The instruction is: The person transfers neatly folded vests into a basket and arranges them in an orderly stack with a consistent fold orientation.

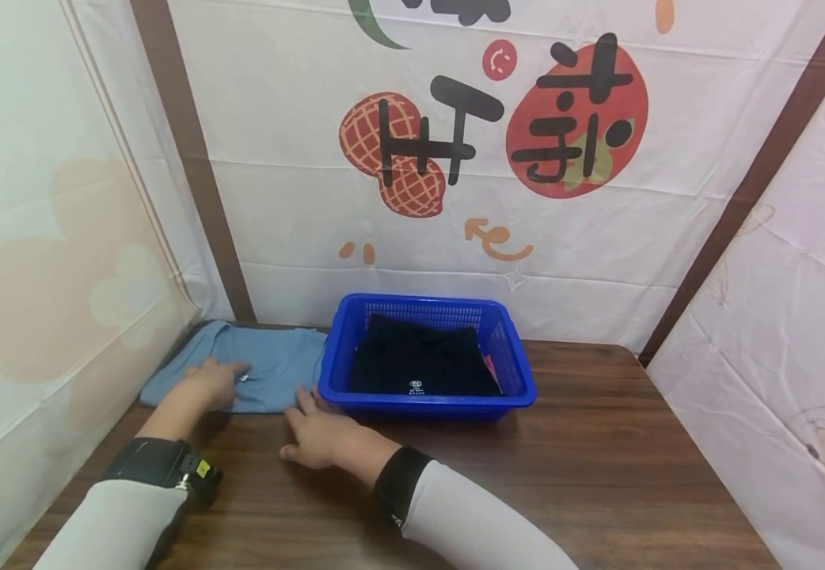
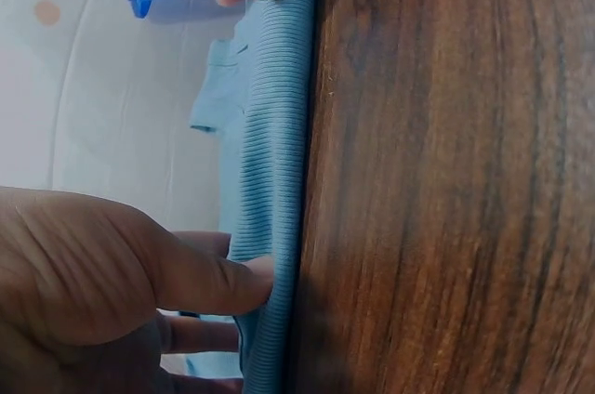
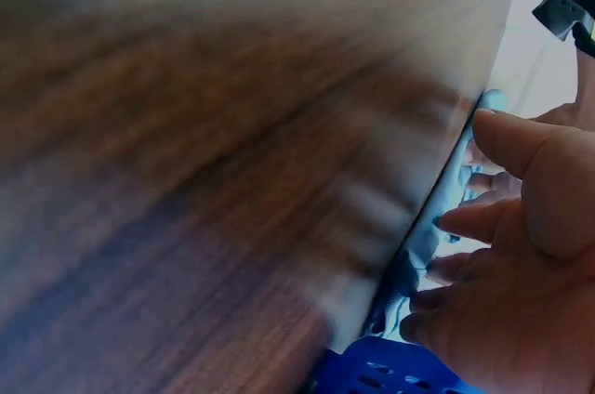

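Observation:
A blue knit garment (image 1: 277,360) lies folded flat on the table at the far left, a small white mark on its top. Its ribbed edge (image 2: 279,115) runs along the near side in the left wrist view. My left hand (image 1: 209,382) rests on the garment with its fingers extended; the thumb touches the ribbed band. At the garment's near right corner, my right hand (image 1: 320,431) is spread, fingertips by the cloth and close to the basket. Just right of the garment stands a blue plastic basket (image 1: 427,402) with a dark folded garment (image 1: 423,360) inside.
A brown wood-grain table (image 1: 598,459) extends to the right and front. White printed cloth walls (image 1: 298,198) enclose its back and both sides. Something pink (image 1: 491,366) shows beside the dark garment in the basket.

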`<state>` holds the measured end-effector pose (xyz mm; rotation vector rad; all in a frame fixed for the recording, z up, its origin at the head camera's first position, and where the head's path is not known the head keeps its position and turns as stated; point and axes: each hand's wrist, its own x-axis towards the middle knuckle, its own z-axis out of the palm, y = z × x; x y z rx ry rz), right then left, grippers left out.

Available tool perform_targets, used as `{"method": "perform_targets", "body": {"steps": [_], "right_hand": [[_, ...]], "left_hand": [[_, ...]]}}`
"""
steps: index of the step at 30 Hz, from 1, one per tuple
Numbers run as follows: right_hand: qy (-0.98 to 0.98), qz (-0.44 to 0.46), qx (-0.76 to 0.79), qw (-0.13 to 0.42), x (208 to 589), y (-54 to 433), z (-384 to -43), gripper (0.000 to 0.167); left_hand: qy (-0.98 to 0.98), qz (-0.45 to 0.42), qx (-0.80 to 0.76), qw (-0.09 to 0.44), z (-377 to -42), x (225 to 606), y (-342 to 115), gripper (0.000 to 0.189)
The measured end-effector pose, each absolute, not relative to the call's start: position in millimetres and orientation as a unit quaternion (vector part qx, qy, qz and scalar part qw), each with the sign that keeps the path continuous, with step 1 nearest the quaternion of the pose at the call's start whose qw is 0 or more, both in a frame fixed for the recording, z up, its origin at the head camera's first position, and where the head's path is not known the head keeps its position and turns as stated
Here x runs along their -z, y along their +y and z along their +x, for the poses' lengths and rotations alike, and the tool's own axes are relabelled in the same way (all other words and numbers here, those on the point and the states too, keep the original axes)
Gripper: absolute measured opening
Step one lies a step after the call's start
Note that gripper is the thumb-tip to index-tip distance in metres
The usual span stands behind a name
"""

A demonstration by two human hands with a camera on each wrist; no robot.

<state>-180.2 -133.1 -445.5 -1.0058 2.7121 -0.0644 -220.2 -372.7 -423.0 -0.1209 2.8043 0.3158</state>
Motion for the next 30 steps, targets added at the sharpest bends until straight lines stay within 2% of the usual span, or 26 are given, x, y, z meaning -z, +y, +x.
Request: {"method": "perform_targets", "body": {"steps": [12,30], "right_hand": [[0.927,-0.355,-0.003,0.122,444,-135,-185,0.064],[0.914,-0.387,-0.028,0.118,434,-129,-177,0.051]], "left_hand": [[0.975,-0.055,-0.111,0.183,-219,412,-368,0.071],[0.980,-0.040,-0.096,0.170,-197,420,-371,0.073]]}}
